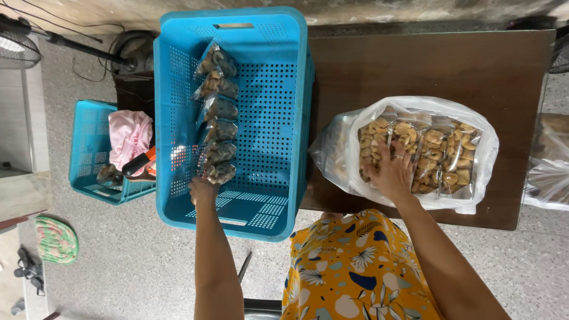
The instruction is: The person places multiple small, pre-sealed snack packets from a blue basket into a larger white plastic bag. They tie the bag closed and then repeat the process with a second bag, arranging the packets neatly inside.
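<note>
**Blue crate filling with a row of snack pouches**

Blue perforated plastic makes up the large crate [278, 118], the landmark of the single head view. Inside it, along its left half, clear pouches of dark snacks [217, 124] stand on edge in one row running from the far wall toward the near end. The left hand [203, 189] is curled at the near end of that row, fingers closed on the nearest pouch [221, 173] or pressed against it; which of the two I cannot tell.

Right of the crate, on a dark brown wooden table [462, 65], lies a big clear plastic bag [480, 124] holding flat clear pouches of pale cashew-like nuts [438, 154], set side by side. The right hand [392, 172] lies flat with fingers spread on those pouches, gripping none.

To do this step well, it seems best to seat each pouch upright and snug against its neighbour, so the row stays straight and does not topple, and to lift single pouches from the bag by an edge rather than crushing the contents.

Left of the crate sits a smaller blue crate [89, 148] with pink cloth [130, 136] and an orange-and-black handled tool [141, 163] in it. No labels or signs can be made out on any pouch.
</note>
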